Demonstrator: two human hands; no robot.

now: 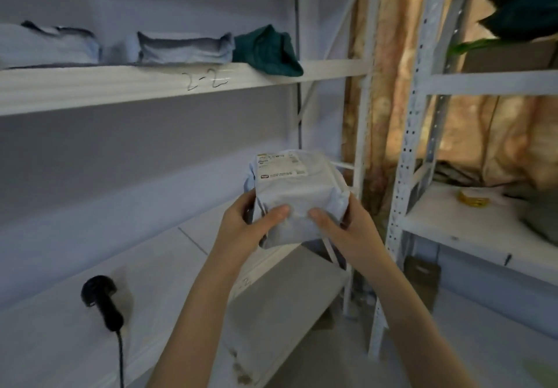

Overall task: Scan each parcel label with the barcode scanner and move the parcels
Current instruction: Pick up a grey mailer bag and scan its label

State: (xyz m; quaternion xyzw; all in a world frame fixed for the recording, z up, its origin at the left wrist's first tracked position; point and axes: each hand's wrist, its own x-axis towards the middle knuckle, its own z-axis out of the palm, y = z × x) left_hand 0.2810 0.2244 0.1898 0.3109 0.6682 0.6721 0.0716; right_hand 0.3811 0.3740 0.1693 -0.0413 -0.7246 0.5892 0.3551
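Your lower shelf [169,254]: black barcode scanner [101,300], lower left. Upper shelf [120,82]: two grey parcels [184,48], green bundle [267,51].

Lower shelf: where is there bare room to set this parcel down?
Bare stretch on the lower shelf between the scanner and the held parcel. Upper shelf is crowded with parcels, bare only at its right end.
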